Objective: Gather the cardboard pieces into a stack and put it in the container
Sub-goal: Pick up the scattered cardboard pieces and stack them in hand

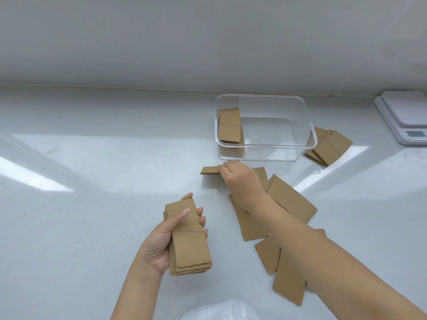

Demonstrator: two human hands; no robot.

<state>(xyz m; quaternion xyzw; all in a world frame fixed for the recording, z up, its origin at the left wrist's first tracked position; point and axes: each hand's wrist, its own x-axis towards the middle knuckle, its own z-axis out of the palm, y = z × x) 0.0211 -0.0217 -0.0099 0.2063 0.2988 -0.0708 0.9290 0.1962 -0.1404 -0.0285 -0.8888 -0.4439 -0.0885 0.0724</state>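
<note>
OK, white glossy speckled counter (92, 181). Clear rigid plastic container (300, 125), rounded rectangular, holds kraft-brown cardboard stack (230, 125) leaning at its left wall. White flat scale (406, 116) far right. Loose flat cardboard pieces (291, 199) fanned under right forearm; another fanned pile (330, 146) just beside container's right wall. Left hand (159, 241) clamped round stack of layered strips (189, 239), thumb on top. Right hand (240, 179) fingers pinched on single piece (209, 170), near container front.
</note>
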